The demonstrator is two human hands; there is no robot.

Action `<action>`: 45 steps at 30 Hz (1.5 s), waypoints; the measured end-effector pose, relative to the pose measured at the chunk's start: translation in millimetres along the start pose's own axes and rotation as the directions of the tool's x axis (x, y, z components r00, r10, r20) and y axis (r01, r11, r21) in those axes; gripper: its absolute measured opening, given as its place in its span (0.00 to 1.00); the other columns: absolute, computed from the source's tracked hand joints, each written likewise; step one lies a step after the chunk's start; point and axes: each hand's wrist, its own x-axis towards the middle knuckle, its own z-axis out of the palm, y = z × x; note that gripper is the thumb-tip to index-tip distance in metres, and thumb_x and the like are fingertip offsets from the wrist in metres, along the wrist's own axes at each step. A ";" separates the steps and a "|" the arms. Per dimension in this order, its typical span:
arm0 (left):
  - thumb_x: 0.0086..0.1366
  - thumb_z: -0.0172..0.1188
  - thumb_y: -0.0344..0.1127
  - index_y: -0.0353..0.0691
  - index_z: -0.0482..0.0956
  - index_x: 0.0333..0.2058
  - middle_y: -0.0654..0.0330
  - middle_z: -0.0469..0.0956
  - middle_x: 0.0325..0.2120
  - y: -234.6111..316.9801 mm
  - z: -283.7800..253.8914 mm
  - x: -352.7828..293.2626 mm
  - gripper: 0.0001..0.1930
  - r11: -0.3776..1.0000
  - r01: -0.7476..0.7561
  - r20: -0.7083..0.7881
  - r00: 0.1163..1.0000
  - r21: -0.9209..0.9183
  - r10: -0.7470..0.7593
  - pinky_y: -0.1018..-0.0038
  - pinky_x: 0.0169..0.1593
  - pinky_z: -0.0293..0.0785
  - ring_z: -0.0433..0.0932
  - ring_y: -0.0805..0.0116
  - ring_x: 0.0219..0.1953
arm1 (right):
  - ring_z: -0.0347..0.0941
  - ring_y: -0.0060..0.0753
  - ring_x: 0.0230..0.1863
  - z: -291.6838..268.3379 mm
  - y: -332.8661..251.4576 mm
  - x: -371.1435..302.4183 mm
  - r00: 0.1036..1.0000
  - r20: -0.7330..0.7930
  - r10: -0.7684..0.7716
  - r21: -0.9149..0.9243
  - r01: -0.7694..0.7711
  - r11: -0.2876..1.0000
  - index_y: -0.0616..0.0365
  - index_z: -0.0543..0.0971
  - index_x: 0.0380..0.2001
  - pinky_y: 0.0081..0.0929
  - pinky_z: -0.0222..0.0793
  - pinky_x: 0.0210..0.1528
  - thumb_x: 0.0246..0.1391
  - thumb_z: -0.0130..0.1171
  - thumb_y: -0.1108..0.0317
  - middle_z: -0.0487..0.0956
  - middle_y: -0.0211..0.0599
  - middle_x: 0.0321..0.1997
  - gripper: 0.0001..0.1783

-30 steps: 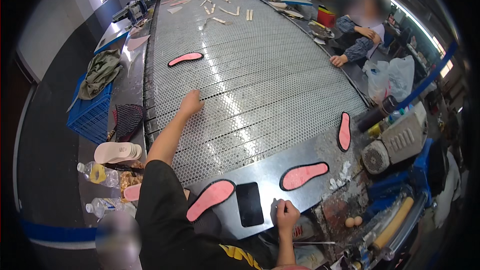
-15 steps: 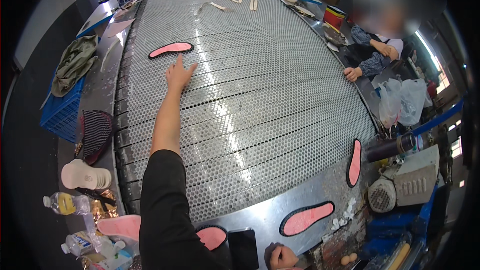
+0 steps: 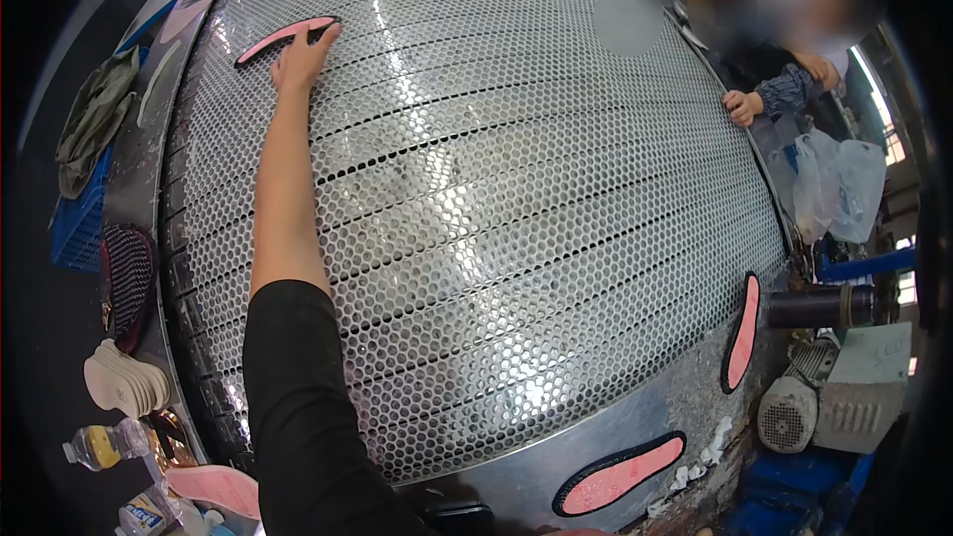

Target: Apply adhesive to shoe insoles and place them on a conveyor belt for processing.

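Note:
Far up the perforated metal conveyor belt (image 3: 447,208), my left hand (image 3: 301,60) is closed on a pink insole with a black rim (image 3: 283,38). The thumb and fingers grip its right part, and the insole looks slightly bowed. My left forearm, in a black sleeve, stretches over the belt. A second black-rimmed pink insole (image 3: 620,474) lies on the metal plate at the belt's near end. Another stands out at the right, a narrow pink insole (image 3: 741,333) beside the belt's corner. My right hand is out of view.
Along the left ledge are a stack of white insoles (image 3: 124,380), a plastic bottle (image 3: 104,445), a pink insole piece (image 3: 213,486) and a blue crate (image 3: 81,223). At right sit a motor (image 3: 789,415) and plastic bags (image 3: 842,184). A co-worker's hand (image 3: 741,107) rests on the far belt edge.
My left hand has closed on the far insole it was reaching toward. My view has shifted forward over the belt. My right hand and the phone have mostly left the lower edge.

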 end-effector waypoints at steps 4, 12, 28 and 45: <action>0.54 0.51 0.75 0.50 0.61 0.65 0.44 0.70 0.58 -12.4 3.7 -5.9 0.47 0.963 -0.127 -0.058 0.991 -0.237 0.117 0.60 0.64 0.56 0.67 0.46 0.62 | 0.67 0.40 0.46 -7.3 2.9 3.9 0.939 0.266 0.217 0.067 -0.242 0.968 0.56 0.75 0.45 0.33 0.62 0.47 0.53 0.57 0.60 0.74 0.43 0.45 0.18; 0.58 0.55 0.66 0.43 0.62 0.64 0.41 0.68 0.58 -19.3 -9.9 -79.5 0.43 0.943 -0.311 0.041 0.947 -0.119 0.318 0.56 0.66 0.53 0.65 0.42 0.61 | 0.69 0.40 0.52 8.8 27.3 -11.7 0.930 0.290 0.227 0.234 -0.299 0.925 0.52 0.75 0.47 0.34 0.63 0.53 0.55 0.57 0.55 0.75 0.41 0.48 0.19; 0.66 0.49 0.57 0.36 0.55 0.66 0.49 0.63 0.62 5.7 -83.0 -317.7 0.39 0.873 -0.455 0.112 0.890 0.176 0.441 0.54 0.67 0.48 0.57 0.50 0.66 | 0.73 0.40 0.17 13.2 2.4 -9.8 0.741 -0.671 -0.030 0.221 0.238 0.946 0.50 0.76 0.17 0.36 0.66 0.19 0.47 0.59 0.65 0.74 0.33 0.15 0.08; 0.62 0.58 0.52 0.30 0.51 0.66 0.42 0.55 0.65 1.6 -150.4 -383.1 0.43 0.823 -0.550 0.126 0.835 0.146 0.536 0.55 0.69 0.48 0.51 0.46 0.69 | 0.70 0.45 0.17 14.8 -1.0 -17.1 0.660 -0.744 -0.106 0.147 0.316 0.937 0.53 0.70 0.14 0.42 0.63 0.18 0.51 0.56 0.67 0.72 0.37 0.15 0.13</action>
